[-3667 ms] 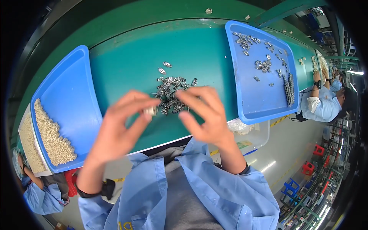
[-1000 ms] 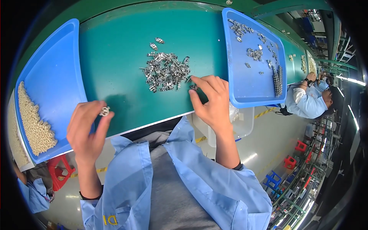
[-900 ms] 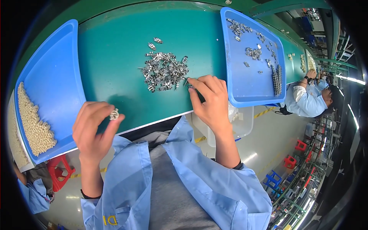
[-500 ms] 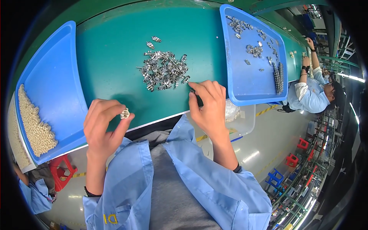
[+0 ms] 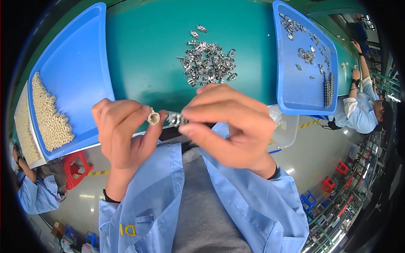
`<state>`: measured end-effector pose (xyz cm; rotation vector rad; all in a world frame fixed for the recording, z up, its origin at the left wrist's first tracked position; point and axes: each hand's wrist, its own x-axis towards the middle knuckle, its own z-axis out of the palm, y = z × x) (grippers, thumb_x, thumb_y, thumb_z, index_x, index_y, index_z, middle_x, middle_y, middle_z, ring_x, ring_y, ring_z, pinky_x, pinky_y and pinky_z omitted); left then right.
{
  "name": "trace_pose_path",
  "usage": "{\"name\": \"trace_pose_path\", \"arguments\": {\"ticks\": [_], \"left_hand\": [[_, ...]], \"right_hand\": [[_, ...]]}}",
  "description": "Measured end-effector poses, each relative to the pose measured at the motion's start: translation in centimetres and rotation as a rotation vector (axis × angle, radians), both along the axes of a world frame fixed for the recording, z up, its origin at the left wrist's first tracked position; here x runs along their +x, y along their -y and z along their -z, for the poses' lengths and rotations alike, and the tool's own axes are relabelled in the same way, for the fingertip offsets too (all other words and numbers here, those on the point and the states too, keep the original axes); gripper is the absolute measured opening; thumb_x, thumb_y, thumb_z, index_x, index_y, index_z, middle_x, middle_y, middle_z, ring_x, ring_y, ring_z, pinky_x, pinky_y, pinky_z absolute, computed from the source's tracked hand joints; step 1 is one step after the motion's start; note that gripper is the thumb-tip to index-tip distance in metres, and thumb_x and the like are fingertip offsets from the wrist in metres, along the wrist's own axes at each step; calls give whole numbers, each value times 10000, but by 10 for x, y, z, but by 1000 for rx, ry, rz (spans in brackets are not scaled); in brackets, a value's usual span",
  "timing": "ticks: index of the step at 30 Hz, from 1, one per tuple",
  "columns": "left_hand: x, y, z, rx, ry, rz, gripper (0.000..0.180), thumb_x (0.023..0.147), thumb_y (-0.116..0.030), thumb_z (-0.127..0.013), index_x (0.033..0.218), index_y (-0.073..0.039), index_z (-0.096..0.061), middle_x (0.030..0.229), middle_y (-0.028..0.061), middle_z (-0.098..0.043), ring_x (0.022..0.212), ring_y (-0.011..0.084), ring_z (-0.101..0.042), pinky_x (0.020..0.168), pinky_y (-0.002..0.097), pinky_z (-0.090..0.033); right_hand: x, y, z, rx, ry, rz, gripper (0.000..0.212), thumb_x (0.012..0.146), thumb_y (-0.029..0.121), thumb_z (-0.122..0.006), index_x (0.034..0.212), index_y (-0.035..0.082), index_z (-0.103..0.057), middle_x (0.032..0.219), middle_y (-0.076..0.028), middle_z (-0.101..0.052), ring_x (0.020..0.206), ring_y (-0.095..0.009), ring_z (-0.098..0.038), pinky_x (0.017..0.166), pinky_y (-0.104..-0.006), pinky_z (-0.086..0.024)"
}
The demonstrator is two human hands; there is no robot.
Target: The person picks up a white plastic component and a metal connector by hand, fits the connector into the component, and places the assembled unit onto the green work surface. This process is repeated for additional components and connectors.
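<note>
Between the thumb and fingers of my left hand [image 5: 126, 130] is a small cream-coloured socket-like part [image 5: 153, 117], its round opening facing my right hand. My right hand [image 5: 234, 124] pinches a shiny metal clip [image 5: 175, 119], blurred by motion, close beside that opening. Whether the two parts touch, I cannot tell. Beyond my hands a heap of similar metal clips [image 5: 209, 63] lies on the green work surface [image 5: 147, 50], with a few loose ones [image 5: 198, 31] just past it.
At the left a blue tray [image 5: 84, 80] holds a pile of cream parts [image 5: 50, 116]. Another blue tray [image 5: 295, 90] at the right carries scattered metal clips and a stacked row of them. A clear bin [image 5: 287, 133] stands below it. Co-workers sit at far right and lower left.
My right hand has picked up a metal clip at the heap's edge and brought it toward the cream part. My left hand still holds that part. The whole view has shifted.
</note>
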<state>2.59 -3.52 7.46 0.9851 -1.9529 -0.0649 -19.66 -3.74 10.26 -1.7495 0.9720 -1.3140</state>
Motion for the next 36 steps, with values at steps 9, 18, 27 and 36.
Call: {"name": "trace_pose_path", "arguments": {"ticks": [9,18,27,36], "left_hand": [[0,-8,-15,-78,78,-36,475,729,-42,-924,1127,-23,-663,965,107,-670,759,234,-606,786,428,-383],[-2,-7,-10,-83,98,-84,490,707,-134,-967,1100,-128,-674,940,2,-679,772,197,-614,812,385,-347],[-2,-7,-8,-100,150,-70,437,711,-111,-938,1081,-107,-705,971,26,-698,796,205,-648,801,389,-378],[-7,23,-7,185,116,41,301,788,-82,-878,1052,-63,-735,1018,78,-738,872,234,-691,834,386,-451]], "right_hand": [[21,-5,-7,-394,-212,178,175,696,72,-841,852,109,-770,798,26,-676,739,-151,-665,870,-433,-421],[15,-7,-6,-362,-308,159,236,669,122,-917,876,125,-805,827,25,-720,800,-179,-711,957,-490,-362],[17,-1,-5,-472,-360,212,125,685,104,-815,787,101,-743,755,32,-624,748,-153,-653,938,-513,-416],[4,4,7,-292,-490,173,307,741,128,-849,1042,80,-806,926,-12,-721,853,-209,-711,1032,-496,-426]]}}
